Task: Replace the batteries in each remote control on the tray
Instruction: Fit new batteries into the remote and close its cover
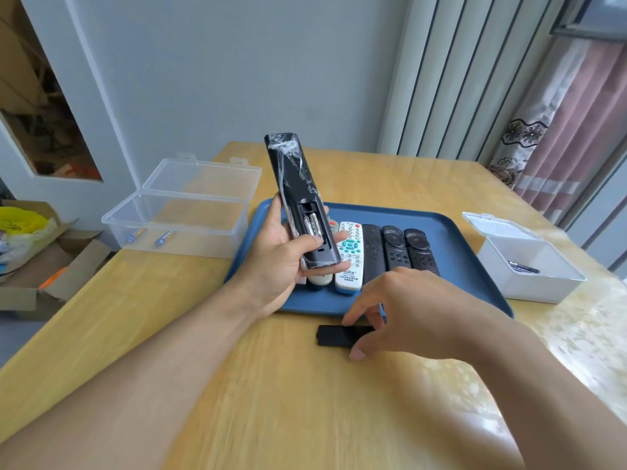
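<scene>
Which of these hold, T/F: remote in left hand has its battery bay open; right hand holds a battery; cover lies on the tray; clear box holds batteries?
1. The left hand holds the black remote with its battery bay open. True.
2. The right hand holds a battery. False: its fingers are on the battery cover.
3. The battery cover lies on the blue tray. False: it lies on the table.
4. The clear box holds batteries. True.

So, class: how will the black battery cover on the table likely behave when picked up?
The battery cover looks thin and flat, so probably light and stiff. Lying flush on the smooth table, it may slide before the right hand lifts an edge. It shouldn't roll.
</scene>
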Action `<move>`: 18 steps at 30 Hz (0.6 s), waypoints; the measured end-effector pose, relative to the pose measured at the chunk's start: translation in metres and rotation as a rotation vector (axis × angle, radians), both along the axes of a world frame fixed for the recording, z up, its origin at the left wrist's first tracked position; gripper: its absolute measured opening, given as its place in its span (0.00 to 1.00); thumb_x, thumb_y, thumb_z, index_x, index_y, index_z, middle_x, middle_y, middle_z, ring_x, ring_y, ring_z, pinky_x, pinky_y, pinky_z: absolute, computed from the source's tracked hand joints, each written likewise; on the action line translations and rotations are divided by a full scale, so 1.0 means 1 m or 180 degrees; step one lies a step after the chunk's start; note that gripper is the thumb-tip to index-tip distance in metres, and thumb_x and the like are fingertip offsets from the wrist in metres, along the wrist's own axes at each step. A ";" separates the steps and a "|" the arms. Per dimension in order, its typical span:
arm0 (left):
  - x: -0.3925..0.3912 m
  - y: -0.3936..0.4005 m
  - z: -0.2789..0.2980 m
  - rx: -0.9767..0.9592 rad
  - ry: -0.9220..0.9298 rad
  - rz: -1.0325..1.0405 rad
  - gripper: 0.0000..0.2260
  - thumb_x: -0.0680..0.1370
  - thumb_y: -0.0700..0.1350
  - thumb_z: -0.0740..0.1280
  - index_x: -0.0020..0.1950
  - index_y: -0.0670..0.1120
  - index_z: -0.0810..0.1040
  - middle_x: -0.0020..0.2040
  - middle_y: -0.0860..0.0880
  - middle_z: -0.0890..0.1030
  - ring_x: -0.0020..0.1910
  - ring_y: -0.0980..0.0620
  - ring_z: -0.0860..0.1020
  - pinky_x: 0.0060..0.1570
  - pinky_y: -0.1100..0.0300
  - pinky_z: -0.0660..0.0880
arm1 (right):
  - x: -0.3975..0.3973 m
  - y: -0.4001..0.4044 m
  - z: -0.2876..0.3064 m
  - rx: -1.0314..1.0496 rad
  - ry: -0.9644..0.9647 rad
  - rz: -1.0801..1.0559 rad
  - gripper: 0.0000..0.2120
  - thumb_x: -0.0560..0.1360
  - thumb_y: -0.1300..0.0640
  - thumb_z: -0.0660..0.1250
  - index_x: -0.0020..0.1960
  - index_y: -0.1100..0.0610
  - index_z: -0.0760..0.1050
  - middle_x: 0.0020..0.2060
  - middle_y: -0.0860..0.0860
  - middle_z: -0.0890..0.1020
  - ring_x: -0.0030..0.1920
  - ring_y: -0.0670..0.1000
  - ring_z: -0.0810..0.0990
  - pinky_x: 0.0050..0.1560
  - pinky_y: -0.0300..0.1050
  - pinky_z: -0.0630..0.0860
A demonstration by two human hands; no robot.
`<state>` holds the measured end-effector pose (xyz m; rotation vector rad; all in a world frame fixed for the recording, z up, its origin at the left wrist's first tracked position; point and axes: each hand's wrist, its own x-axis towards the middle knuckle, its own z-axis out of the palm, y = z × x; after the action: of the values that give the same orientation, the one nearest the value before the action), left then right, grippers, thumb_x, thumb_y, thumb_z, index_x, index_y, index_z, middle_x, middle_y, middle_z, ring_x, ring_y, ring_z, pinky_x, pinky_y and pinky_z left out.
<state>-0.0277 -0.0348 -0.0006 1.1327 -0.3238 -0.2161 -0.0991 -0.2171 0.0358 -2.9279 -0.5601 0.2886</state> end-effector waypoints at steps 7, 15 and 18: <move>0.001 0.004 0.001 0.0048 0.0070 0.0014 0.27 0.80 0.28 0.58 0.72 0.55 0.68 0.67 0.44 0.78 0.59 0.42 0.83 0.38 0.41 0.83 | 0.001 -0.005 -0.005 0.0538 0.0241 0.0260 0.12 0.68 0.41 0.76 0.50 0.40 0.81 0.45 0.39 0.77 0.46 0.41 0.75 0.40 0.35 0.71; -0.003 0.001 0.003 0.0203 -0.0037 -0.0146 0.22 0.83 0.32 0.59 0.72 0.52 0.70 0.64 0.45 0.81 0.54 0.43 0.85 0.43 0.40 0.82 | 0.020 -0.015 -0.009 0.3468 0.0100 -0.0433 0.11 0.65 0.61 0.80 0.45 0.53 0.84 0.40 0.46 0.87 0.37 0.46 0.83 0.40 0.36 0.77; -0.005 0.000 0.003 0.0189 0.0040 -0.0390 0.20 0.83 0.33 0.58 0.72 0.49 0.69 0.62 0.44 0.80 0.55 0.43 0.84 0.42 0.41 0.82 | 0.025 -0.019 -0.011 0.4202 -0.0044 -0.0711 0.07 0.70 0.67 0.75 0.47 0.61 0.82 0.39 0.54 0.86 0.37 0.49 0.84 0.43 0.39 0.79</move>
<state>-0.0325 -0.0353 0.0025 1.1708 -0.3781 -0.3425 -0.0744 -0.2362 0.0252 -1.6718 -0.2365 -0.1189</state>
